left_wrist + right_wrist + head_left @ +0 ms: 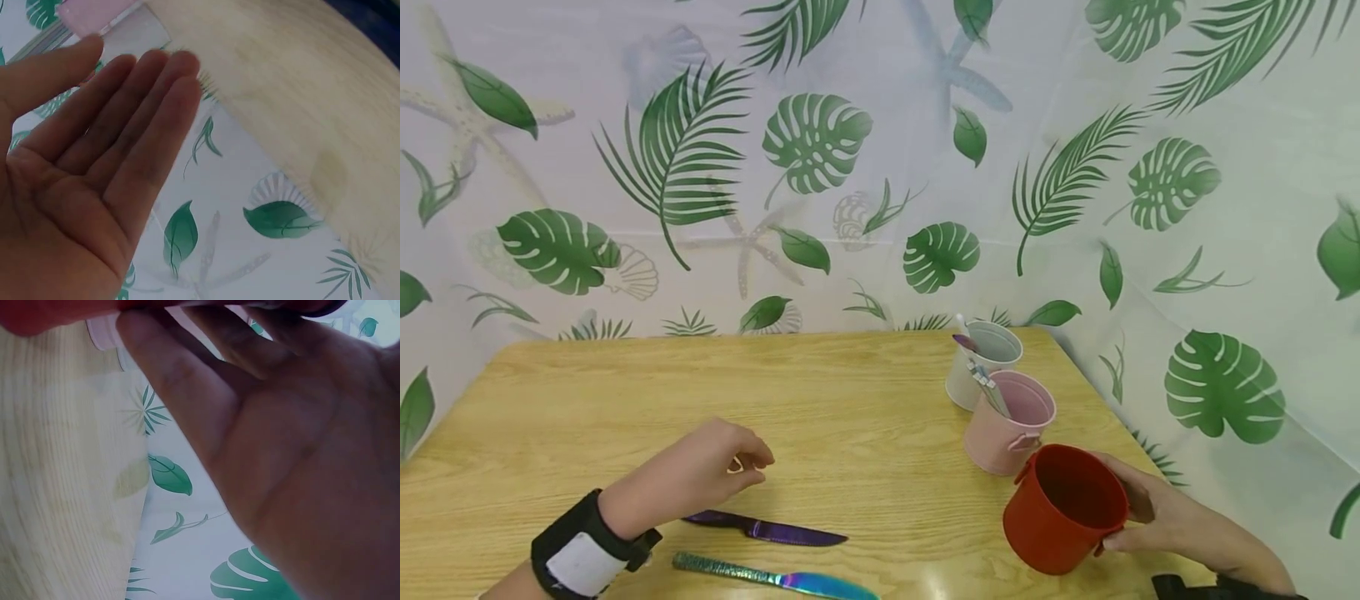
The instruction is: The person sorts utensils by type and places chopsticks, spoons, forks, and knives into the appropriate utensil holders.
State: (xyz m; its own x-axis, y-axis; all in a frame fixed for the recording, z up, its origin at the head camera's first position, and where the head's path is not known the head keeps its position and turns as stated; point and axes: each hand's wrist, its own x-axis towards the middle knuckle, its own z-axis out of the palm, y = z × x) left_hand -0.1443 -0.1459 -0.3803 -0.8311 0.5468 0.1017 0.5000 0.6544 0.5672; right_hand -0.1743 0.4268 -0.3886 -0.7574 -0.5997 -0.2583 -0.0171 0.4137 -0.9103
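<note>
My right hand (1161, 510) grips a small red bucket (1037, 533) by its side at the table's right, thumb near the front and fingers behind. The bucket leans a little and its inside looks dark. In the right wrist view, the fingers reach up to the red wall (56, 315). My left hand (715, 458) hovers over the table with loosely bent fingers and holds nothing; its palm (69, 206) faces the left wrist camera. Just below it lie a purple knife (797, 533) and a knife with a textured handle and rainbow blade (827, 585).
Behind the red bucket stands a pink bucket (992, 446) holding silvery handles (988, 387). Farther back is a white bucket (958, 379) with a few utensils in it. A leaf-patterned cloth (865, 208) hangs behind the wooden table (850, 400) and along its right side.
</note>
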